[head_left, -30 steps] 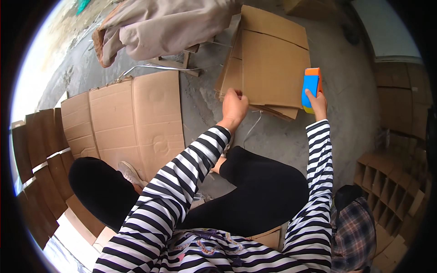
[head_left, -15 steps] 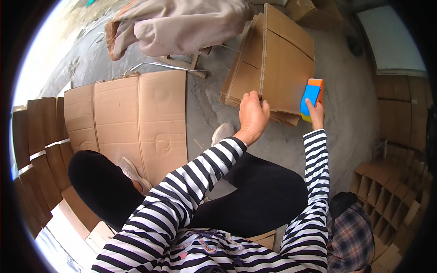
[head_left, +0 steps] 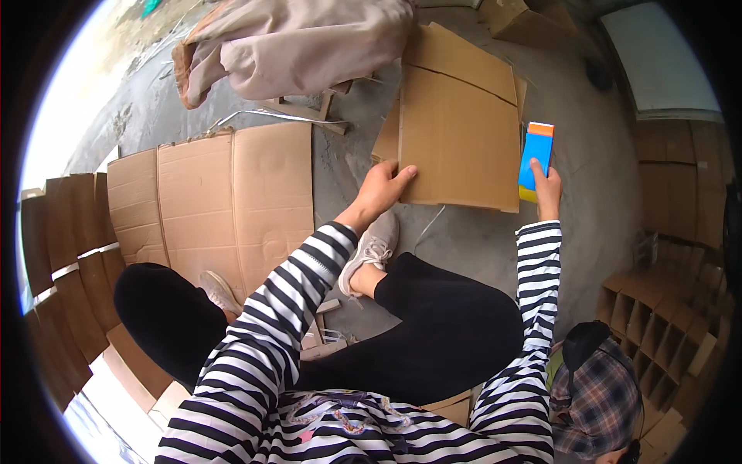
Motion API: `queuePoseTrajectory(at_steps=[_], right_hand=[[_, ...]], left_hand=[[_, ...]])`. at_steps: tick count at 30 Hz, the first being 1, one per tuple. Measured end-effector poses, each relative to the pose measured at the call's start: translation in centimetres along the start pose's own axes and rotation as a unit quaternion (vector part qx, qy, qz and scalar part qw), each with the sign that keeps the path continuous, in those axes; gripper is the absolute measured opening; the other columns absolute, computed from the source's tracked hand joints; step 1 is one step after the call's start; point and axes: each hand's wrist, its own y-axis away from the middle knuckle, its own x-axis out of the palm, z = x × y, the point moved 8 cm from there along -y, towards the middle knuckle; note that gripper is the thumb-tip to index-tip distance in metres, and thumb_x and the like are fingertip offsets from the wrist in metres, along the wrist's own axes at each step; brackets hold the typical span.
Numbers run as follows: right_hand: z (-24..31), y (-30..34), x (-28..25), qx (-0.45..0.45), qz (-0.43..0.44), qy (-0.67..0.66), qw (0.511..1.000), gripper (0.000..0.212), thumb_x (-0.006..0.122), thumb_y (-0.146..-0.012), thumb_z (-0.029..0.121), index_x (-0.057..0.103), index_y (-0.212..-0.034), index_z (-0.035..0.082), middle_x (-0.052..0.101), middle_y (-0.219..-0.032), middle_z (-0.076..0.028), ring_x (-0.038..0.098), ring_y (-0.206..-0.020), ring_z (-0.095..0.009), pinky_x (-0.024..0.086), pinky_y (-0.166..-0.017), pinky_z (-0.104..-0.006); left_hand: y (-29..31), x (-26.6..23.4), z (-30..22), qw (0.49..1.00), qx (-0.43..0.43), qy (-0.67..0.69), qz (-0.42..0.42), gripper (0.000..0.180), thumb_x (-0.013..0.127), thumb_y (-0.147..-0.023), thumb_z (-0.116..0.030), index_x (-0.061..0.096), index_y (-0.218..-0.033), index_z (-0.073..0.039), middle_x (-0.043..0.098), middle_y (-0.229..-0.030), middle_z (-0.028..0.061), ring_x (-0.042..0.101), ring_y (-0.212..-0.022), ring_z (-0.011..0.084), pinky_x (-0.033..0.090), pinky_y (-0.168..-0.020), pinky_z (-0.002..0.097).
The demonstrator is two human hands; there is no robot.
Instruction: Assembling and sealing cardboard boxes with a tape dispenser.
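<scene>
My left hand pinches the lower left edge of a flattened cardboard box, its thumb on top and fingers underneath. That piece lies over other cardboard sheets, which peek out at its left side. My right hand is closed around a blue handheld tool with an orange far end and a yellow near end. The tool's exact kind is hard to make out. It stands upright in view, just right of the box's right edge, with a narrow gap between them.
A flat cardboard sheet lies on the floor to the left. Beyond it, a pale cloth drapes over a wooden frame. Cardboard dividers stand at the right, near a person in a plaid shirt. Upright cardboard pieces line the far left.
My left hand has shifted left, from the top of the stack to the box's left edge. The top box now sits squarer and nearer to me. The tool has turned slightly in my right hand.
</scene>
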Motion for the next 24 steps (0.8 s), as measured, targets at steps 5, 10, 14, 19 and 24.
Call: queuePoseTrajectory(at_steps=[5,10,14,19,24], right_hand=[[3.9,-1.3,-1.0,-0.051,-0.042,0.053,0.996,0.05,0.063,-0.08,0.048,0.064,-0.088,-0.001,0.066,-0.084,-0.014,0.063,-0.077,-0.022,0.047,-0.073,-0.0353],[5.7,-4.4,1.6,-0.083,-0.04,0.265,0.96,0.049,0.06,-0.078,0.046,0.059,-0.09,-0.002,0.063,-0.095,-0.023,0.06,-0.088,-0.04,0.047,-0.078,-0.0474],[6.5,-8.2,3.8,-0.103,-0.056,0.297,0.948,0.049,0.061,-0.079,0.045,0.06,-0.092,-0.003,0.063,-0.096,-0.023,0.061,-0.09,-0.039,0.048,-0.079,-0.0468],[6.7,-10.3,6.3,-0.111,-0.033,0.3,0.947,0.051,0.06,-0.082,0.046,0.06,-0.094,-0.004,0.061,-0.103,-0.023,0.058,-0.097,-0.037,0.046,-0.084,-0.0446],[7.8,-3.9,4.7,-0.149,-0.07,0.178,0.97,0.042,0.05,-0.089,0.043,0.061,-0.087,0.002,0.062,-0.094,-0.019,0.058,-0.091,-0.035,0.045,-0.078,-0.0425]], left_hand=[[4.6,-5.7,5.1,0.999,-0.01,-0.004,-0.032,0.035,0.06,-0.089,-0.03,0.058,-0.099,0.004,0.062,-0.075,0.0117,0.056,-0.068,0.0166,0.046,-0.062,0.032],[6.8,-7.6,4.5,0.991,-0.016,-0.061,-0.118,0.03,0.061,-0.09,-0.022,0.053,-0.108,0.0,0.053,-0.071,0.0002,0.047,-0.065,0.0082,0.042,-0.06,0.0247],[7.8,-8.4,5.1,0.992,-0.021,-0.03,-0.123,0.03,0.061,-0.09,-0.022,0.053,-0.11,-0.002,0.056,-0.073,0.0007,0.049,-0.066,0.0079,0.043,-0.062,0.0247],[8.0,-8.0,6.1,0.991,-0.026,0.001,-0.134,0.03,0.06,-0.09,-0.02,0.053,-0.112,-0.001,0.057,-0.078,0.0019,0.051,-0.07,0.008,0.044,-0.065,0.0236],[7.7,-8.1,5.7,0.991,-0.042,0.009,-0.128,0.035,0.059,-0.091,-0.017,0.05,-0.121,-0.001,0.057,-0.081,0.0021,0.051,-0.073,0.0085,0.044,-0.068,0.0232]])
